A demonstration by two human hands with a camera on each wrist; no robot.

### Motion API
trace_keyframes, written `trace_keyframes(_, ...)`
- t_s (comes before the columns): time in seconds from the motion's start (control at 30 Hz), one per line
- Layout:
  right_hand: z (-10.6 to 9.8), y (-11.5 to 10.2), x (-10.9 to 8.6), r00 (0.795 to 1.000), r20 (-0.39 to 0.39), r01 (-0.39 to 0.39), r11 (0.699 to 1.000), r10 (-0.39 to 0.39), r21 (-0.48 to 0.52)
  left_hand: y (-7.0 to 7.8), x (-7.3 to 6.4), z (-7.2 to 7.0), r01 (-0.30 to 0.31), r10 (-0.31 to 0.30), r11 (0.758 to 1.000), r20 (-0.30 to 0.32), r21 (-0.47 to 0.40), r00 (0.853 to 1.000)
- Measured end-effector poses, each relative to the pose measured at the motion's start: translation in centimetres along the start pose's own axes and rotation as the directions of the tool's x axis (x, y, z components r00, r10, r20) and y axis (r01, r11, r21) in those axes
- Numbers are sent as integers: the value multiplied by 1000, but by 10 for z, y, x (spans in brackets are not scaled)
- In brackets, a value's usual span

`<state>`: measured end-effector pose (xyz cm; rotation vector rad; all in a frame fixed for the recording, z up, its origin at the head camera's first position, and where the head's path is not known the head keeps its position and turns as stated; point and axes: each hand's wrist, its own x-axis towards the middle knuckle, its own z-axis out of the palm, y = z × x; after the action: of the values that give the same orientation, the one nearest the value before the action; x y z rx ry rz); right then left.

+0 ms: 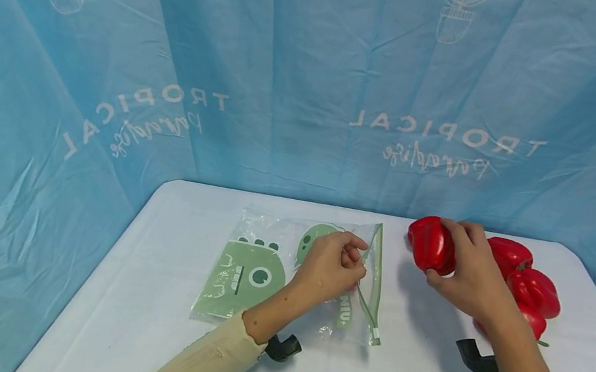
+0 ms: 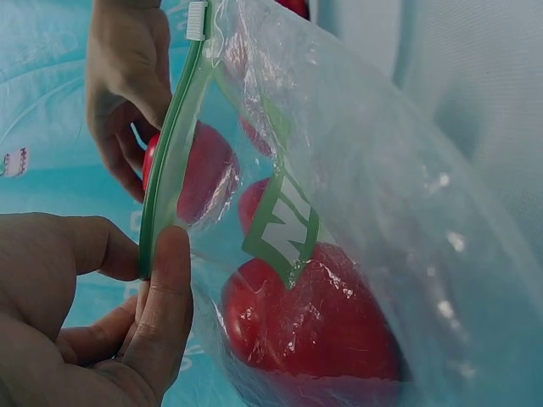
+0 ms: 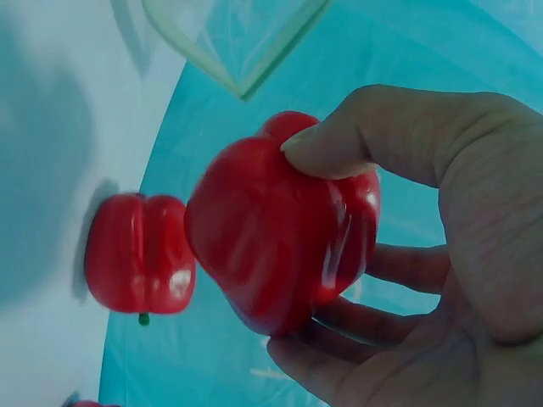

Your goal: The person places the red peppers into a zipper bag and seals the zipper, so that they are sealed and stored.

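My left hand (image 1: 334,260) pinches the green zip rim of a clear plastic zip bag (image 1: 304,320), holding its mouth raised. Green monster prints cover the bag, and a white slider (image 2: 196,21) sits at one end of the rim. Through the plastic in the left wrist view, a large red bell pepper (image 2: 314,326) shows low in the bag. My right hand (image 1: 471,273) grips another red bell pepper (image 1: 431,243), thumb on one side and fingers on the other, held up to the right of the bag mouth. In the right wrist view this pepper (image 3: 271,229) fills the grasp.
Several more red bell peppers (image 1: 535,292) lie clustered on the right of the white table (image 1: 131,316), beside and behind my right forearm. A blue printed curtain (image 1: 304,81) hangs along the table's back and left. Black wrist straps (image 1: 284,348) jut out below both hands.
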<state>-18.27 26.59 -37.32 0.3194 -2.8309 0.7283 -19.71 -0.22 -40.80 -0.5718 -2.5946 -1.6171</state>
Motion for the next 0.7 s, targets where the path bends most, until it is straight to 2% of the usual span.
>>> trace_keyframes(0.3, 11, -4, 0, 999, 52, 12, 999, -14, 46, 1, -1, 0, 4, -4, 1000, 8, -28, 1000)
trace_keyframes(0.7, 28, -10, 1, 992, 93, 81, 991, -91, 107, 0, -1, 1, 8, -8, 1000, 5, 11, 1000)
